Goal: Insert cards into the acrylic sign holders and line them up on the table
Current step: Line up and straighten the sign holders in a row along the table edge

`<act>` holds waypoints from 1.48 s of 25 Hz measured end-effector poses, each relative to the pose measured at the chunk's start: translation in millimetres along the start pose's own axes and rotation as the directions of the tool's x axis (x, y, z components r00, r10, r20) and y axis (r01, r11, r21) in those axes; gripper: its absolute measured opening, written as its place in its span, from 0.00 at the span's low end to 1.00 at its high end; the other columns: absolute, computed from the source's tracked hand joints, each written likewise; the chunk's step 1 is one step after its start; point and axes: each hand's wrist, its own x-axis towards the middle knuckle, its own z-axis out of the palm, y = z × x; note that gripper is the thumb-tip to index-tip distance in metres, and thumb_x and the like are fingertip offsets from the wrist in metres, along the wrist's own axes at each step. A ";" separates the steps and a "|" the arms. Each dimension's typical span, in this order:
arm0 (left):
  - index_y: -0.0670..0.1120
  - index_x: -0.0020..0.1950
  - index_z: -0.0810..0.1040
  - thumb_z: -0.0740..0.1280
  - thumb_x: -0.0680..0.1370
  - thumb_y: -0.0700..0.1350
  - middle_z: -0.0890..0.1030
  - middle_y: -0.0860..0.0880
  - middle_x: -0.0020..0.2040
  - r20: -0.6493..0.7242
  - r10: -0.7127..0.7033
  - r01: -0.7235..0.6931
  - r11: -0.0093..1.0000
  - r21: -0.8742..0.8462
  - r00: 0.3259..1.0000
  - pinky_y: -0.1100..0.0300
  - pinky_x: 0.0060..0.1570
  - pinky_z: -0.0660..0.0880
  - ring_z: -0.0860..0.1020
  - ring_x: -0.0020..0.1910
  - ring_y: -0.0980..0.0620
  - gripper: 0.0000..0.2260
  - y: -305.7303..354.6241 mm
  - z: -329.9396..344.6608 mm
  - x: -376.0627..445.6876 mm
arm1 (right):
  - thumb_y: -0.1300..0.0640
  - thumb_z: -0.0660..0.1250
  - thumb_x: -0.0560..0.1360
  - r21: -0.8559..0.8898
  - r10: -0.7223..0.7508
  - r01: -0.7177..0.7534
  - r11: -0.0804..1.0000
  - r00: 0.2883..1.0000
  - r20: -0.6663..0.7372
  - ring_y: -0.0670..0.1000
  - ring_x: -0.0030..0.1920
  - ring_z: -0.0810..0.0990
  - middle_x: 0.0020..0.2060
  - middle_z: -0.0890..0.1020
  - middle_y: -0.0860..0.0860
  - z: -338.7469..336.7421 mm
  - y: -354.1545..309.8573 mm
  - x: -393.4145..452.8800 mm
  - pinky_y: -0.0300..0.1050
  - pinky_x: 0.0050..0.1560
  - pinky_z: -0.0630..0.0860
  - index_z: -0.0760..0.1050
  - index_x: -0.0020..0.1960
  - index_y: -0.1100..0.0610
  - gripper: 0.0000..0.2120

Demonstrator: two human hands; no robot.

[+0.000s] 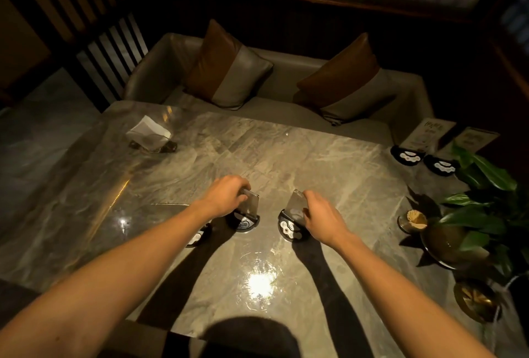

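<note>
Two acrylic sign holders with dark round bases stand at the middle of the marble table (329, 157). My left hand (226, 197) grips the top of the left holder (250, 209). My right hand (320, 211) grips the clear panel of the right holder (292, 214). Both panels look clear, and I cannot tell whether a card is inside. A third dark base (199, 236) lies partly hidden under my left forearm. At the far right edge stand two holders with cards in them (429, 136) (473, 140).
A napkin holder (148, 134) with white napkins sits at the far left of the table. A potted plant (481, 209), a toothpick cup (412, 219) and a gold ashtray (475, 300) line the right side. A sofa with two cushions (286, 106) runs behind the table.
</note>
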 end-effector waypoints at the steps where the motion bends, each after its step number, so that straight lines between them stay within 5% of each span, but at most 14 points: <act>1: 0.48 0.54 0.82 0.71 0.77 0.45 0.84 0.49 0.53 -0.014 -0.002 0.002 1.000 -0.013 1.000 0.50 0.55 0.75 0.80 0.56 0.46 0.07 -2.1 -0.5 1.5 | 0.62 0.63 0.78 0.010 0.019 -0.019 1.000 1.000 0.004 0.61 0.48 0.79 0.53 0.81 0.59 -0.9 -0.2 1.8 0.55 0.45 0.77 0.69 0.61 0.57 0.12; 4: 0.50 0.53 0.83 0.70 0.78 0.46 0.85 0.51 0.51 -0.006 0.020 -0.020 1.000 -0.004 1.000 0.53 0.51 0.76 0.81 0.53 0.49 0.05 -4.0 -2.7 5.5 | 0.64 0.61 0.76 0.020 0.016 -0.016 1.000 1.000 -0.001 0.61 0.43 0.78 0.47 0.82 0.58 -9.4 -1.0 6.8 0.51 0.39 0.72 0.71 0.58 0.58 0.10; 11: 0.52 0.50 0.83 0.67 0.80 0.49 0.85 0.53 0.47 0.058 0.042 -0.037 0.996 -0.087 0.997 0.51 0.47 0.77 0.81 0.48 0.50 0.05 -0.2 -6.7 22.5 | 0.61 0.64 0.80 0.232 0.069 -0.065 0.970 0.998 -0.008 0.57 0.53 0.83 0.51 0.85 0.55 -35.8 25.5 29.5 0.56 0.53 0.80 0.79 0.56 0.56 0.08; 17: 0.55 0.48 0.83 0.68 0.80 0.49 0.84 0.56 0.44 0.078 0.089 -0.066 0.963 -0.263 0.993 0.54 0.43 0.75 0.80 0.44 0.56 0.05 24.9 -10.3 52.3 | 0.60 0.65 0.81 0.408 0.106 -0.120 0.905 0.993 0.058 0.51 0.51 0.83 0.50 0.86 0.52 -63.5 55.7 43.1 0.39 0.42 0.76 0.80 0.54 0.59 0.06; 20: 0.55 0.47 0.82 0.67 0.81 0.49 0.81 0.58 0.41 0.096 0.110 -0.081 0.960 -0.267 0.989 0.55 0.43 0.73 0.79 0.43 0.56 0.05 43.0 -12.3 72.3 | 0.60 0.65 0.81 0.438 0.088 -0.105 0.893 0.994 0.059 0.49 0.52 0.83 0.50 0.86 0.51 -75.1 72.3 50.2 0.38 0.43 0.76 0.81 0.56 0.58 0.07; 23: 0.50 0.50 0.83 0.66 0.81 0.49 0.83 0.52 0.47 0.090 0.139 -0.115 0.966 -0.230 0.986 0.51 0.49 0.76 0.79 0.47 0.51 0.07 64.2 -12.1 99.9 | 0.59 0.65 0.81 0.436 0.075 -0.083 0.896 0.997 0.036 0.52 0.53 0.84 0.50 0.86 0.51 -91.5 96.0 63.2 0.47 0.49 0.80 0.81 0.54 0.57 0.07; 30: 0.47 0.54 0.82 0.64 0.82 0.49 0.84 0.49 0.50 0.038 0.169 -0.162 0.977 -0.140 0.985 0.46 0.51 0.77 0.80 0.49 0.47 0.09 119.0 -3.6 179.6 | 0.59 0.65 0.81 0.380 0.087 -0.066 0.923 0.996 -0.037 0.52 0.55 0.82 0.53 0.85 0.52 -139.6 158.2 97.0 0.49 0.55 0.77 0.82 0.59 0.57 0.09; 37: 0.48 0.60 0.81 0.63 0.82 0.45 0.83 0.46 0.55 -0.083 0.174 -0.183 0.978 -0.105 0.981 0.47 0.54 0.77 0.80 0.55 0.44 0.10 179.3 2.6 267.2 | 0.57 0.66 0.81 0.136 0.028 -0.018 0.991 0.997 -0.076 0.55 0.56 0.82 0.55 0.85 0.52 -193.0 220.1 150.0 0.54 0.57 0.78 0.80 0.62 0.52 0.11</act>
